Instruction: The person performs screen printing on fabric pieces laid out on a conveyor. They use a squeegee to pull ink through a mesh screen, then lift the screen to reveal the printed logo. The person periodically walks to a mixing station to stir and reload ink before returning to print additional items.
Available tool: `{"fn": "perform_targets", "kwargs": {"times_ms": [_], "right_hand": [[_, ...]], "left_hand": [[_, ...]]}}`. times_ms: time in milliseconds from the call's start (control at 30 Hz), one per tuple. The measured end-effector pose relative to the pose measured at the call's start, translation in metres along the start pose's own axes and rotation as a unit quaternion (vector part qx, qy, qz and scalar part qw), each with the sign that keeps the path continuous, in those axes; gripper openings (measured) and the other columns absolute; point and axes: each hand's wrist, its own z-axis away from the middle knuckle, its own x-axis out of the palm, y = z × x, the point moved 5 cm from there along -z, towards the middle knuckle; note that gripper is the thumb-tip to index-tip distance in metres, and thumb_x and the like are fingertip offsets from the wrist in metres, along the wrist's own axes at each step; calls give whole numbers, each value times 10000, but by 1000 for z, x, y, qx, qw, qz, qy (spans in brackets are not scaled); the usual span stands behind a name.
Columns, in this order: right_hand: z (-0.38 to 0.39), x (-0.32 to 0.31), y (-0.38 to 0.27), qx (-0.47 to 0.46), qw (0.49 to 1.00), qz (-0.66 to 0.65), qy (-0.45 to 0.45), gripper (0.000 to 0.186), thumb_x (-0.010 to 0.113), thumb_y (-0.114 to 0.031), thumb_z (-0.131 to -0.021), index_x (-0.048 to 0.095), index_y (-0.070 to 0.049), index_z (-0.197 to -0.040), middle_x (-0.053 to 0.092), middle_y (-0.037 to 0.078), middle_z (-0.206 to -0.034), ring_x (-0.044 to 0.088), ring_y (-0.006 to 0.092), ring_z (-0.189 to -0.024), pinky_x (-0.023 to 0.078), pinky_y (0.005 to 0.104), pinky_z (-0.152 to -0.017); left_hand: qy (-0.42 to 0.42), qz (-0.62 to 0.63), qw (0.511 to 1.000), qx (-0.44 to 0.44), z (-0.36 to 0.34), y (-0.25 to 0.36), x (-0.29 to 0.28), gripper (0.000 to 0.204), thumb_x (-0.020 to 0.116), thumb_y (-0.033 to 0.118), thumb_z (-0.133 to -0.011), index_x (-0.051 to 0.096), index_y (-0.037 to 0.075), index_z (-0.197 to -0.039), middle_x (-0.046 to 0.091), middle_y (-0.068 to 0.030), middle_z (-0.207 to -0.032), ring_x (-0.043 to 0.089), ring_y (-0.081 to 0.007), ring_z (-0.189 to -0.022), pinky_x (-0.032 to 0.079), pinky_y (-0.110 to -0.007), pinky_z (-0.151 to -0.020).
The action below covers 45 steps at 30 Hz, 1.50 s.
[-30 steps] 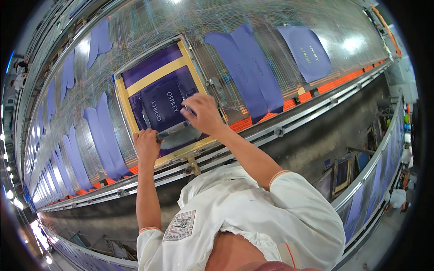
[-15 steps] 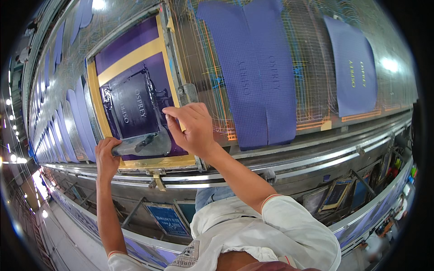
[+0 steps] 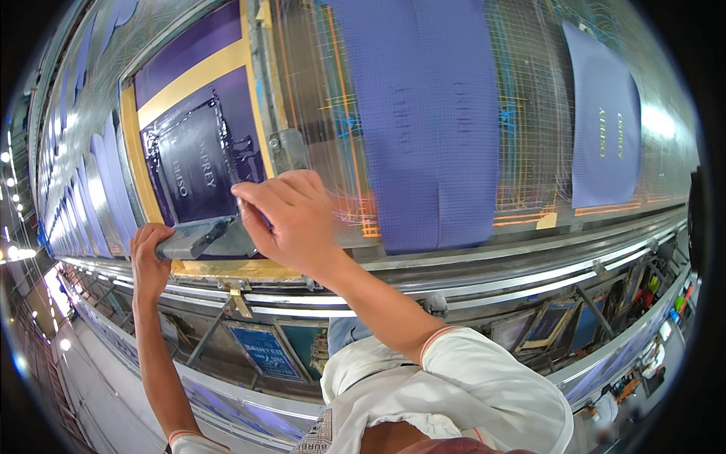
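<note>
A taped screen-printing frame (image 3: pixel 136 144) lies on the long table before me, with dark, wet purple ink on its mesh (image 3: pixel 193 151) around pale lettering. Across the mesh's near end rests a grey squeegee (image 3: pixel 198 239). My left hand (image 3: pixel 151 259) is closed around its left end. At the squeegee's right end, my right hand (image 3: pixel 291 221) hovers over the frame's right side with thumb and fingertips pinched together. What they pinch, if anything, is too small to make out, and the hand hides that end of the squeegee.
Ribbed purple sheets (image 3: pixel 431 136) with faint printing lie to the right, and a smaller purple piece (image 3: pixel 607 125) with yellow lettering sits farther right. Metal rails (image 3: pixel 514 284) run along the table's near edge. More screens (image 3: pixel 265 352) are stored below. Purple pieces (image 3: pixel 106 178) line the left.
The view has shifted, so the frame and both hands appear farther left. My right hand has come down closer to the squeegee's right end. My left hand keeps its grip.
</note>
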Motion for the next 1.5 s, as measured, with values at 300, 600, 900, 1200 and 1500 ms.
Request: {"fn": "perform_targets", "kwargs": {"times_ms": [300,600,900,1200,1500], "right_hand": [[2,-3,-1,10,1000,4,-2,217,743,-101,-814,716,-157,-1022,656,-29,-783,630,196,-792,455,378,-801],[2,-3,-1,22,1000,-12,4,226,749,-108,-809,728,-149,-1030,669,-25,-794,636,198,-807,466,383,-808],[0,-4,1,25,1000,-4,-1,219,751,-105,-808,732,-143,-1023,676,-26,-806,636,195,-806,465,380,-811],[-4,-30,3,100,991,-5,86,285,707,-85,-833,681,-74,-1117,656,125,-1184,559,338,-1200,392,475,-1035],[-24,2,74,447,882,-139,-51,315,630,-209,-971,650,-58,-1246,593,27,-736,510,105,-549,405,300,-497]], "left_hand": [[-1,7,1000,4,-4,6,-3,387,771,-87,-627,684,29,-986,667,-83,-1020,607,-306,-1057,410,-398,-972],[-3,15,1000,8,-6,4,-4,409,768,-109,-613,689,38,-986,663,-82,-1021,610,-307,-1047,408,-394,-958],[-7,3,1000,13,-8,5,-4,389,780,-79,-618,675,37,-974,666,-85,-1011,615,-316,-1028,420,-406,-934],[7,11,1000,-20,15,-10,12,442,734,-99,-601,720,57,-1014,683,-103,-1100,604,-337,-1119,426,-433,-989],[109,-30,993,-27,21,-10,26,349,855,176,-689,721,189,-1011,656,0,-1018,595,-229,-1126,365,-448,-973]]}}
